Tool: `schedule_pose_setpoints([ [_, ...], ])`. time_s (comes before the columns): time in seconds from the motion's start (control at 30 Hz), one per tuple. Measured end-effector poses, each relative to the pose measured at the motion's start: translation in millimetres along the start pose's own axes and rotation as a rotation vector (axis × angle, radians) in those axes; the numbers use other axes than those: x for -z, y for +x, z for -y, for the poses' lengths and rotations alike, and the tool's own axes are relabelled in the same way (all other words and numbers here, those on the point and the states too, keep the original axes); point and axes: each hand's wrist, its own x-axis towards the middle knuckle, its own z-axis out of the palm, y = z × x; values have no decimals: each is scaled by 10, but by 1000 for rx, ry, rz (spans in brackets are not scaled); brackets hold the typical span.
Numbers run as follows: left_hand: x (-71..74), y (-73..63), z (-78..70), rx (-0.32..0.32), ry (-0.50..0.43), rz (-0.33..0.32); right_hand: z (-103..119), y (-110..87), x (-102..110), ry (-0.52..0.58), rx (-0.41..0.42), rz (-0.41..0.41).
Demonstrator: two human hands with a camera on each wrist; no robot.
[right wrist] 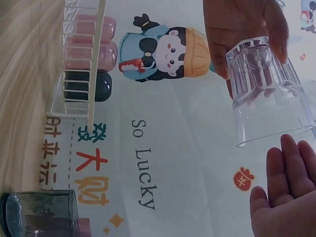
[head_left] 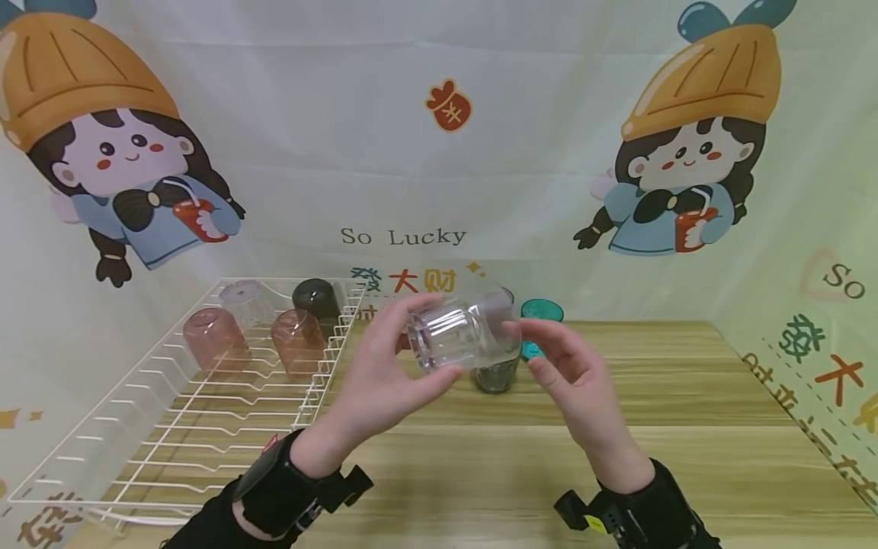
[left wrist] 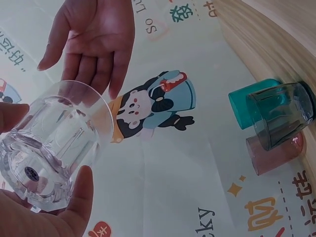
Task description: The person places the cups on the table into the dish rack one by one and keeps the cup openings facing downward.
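Observation:
A clear faceted glass is held in the air, tipped onto its side with its mouth toward the right. My left hand grips it near the thick base, thumb below and fingers around the far side. At the rim is my right hand, its fingers loosely extended; whether they touch the glass I cannot tell. The left wrist view shows a small dark round mark on the base of the clear glass. Nothing is in the right hand's palm.
On the left stands a white wire rack with upside-down glasses: a pink one, an amber-pink one, a black one and a clear one. Behind my hands are a grey glass, a teal glass and a pink glass.

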Motion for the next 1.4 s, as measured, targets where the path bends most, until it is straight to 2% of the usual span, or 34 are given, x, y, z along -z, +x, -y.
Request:
schedule_pose_setpoints([
  [0.47,178,-22,-3,10,67,-54,-78,-16,154,-10,-2,15],
  [0.73,300,-47,39,64,123,-73,-70,-52,228,-33,-25,6],
  [1.0,408,-55,64,87,149,-96,-119,-78,298,-60,-40,33],
  [1.4,554,-110,142,143,224,-64,-153,-113,363,-149,-80,13],
])
